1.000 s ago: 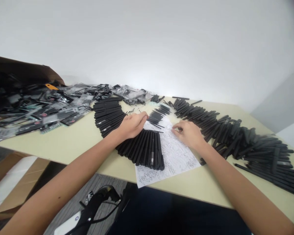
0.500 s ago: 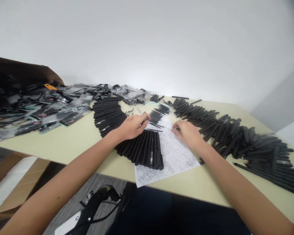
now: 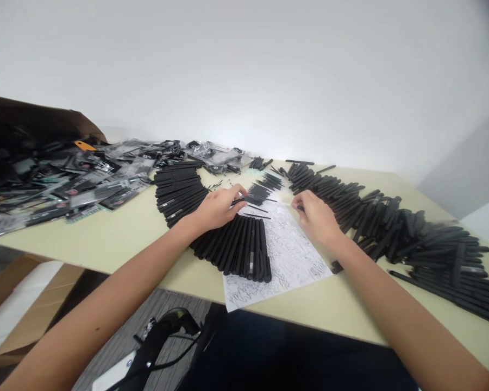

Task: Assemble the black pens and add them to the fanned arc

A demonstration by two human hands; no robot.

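Observation:
My left hand [image 3: 220, 207] is closed, with a slim black pen [image 3: 237, 201] between thumb and fingers, over a curved row of black pens [image 3: 244, 247]. My right hand [image 3: 315, 217] is pinched just right of a scribbled sheet of paper [image 3: 285, 255]. A small dark end shows at its fingertips, too little to name. Between the hands, several thin black refills [image 3: 261, 191] lie side by side, some loose on the paper's upper part. The fingers of my left hand partly hide the curved row.
A long heap of black pens [image 3: 391, 228] runs along the right of the pale yellow table [image 3: 309, 309]. Clear plastic packets [image 3: 118, 174] spill from a cardboard box [image 3: 44, 111] on the left. Another open carton [image 3: 36, 304] stands below the table's edge.
My right hand has lifted slightly up and to the right, off the paper, its fingers drawn tighter. A dark pen now shows in my left fingers, which have barely moved.

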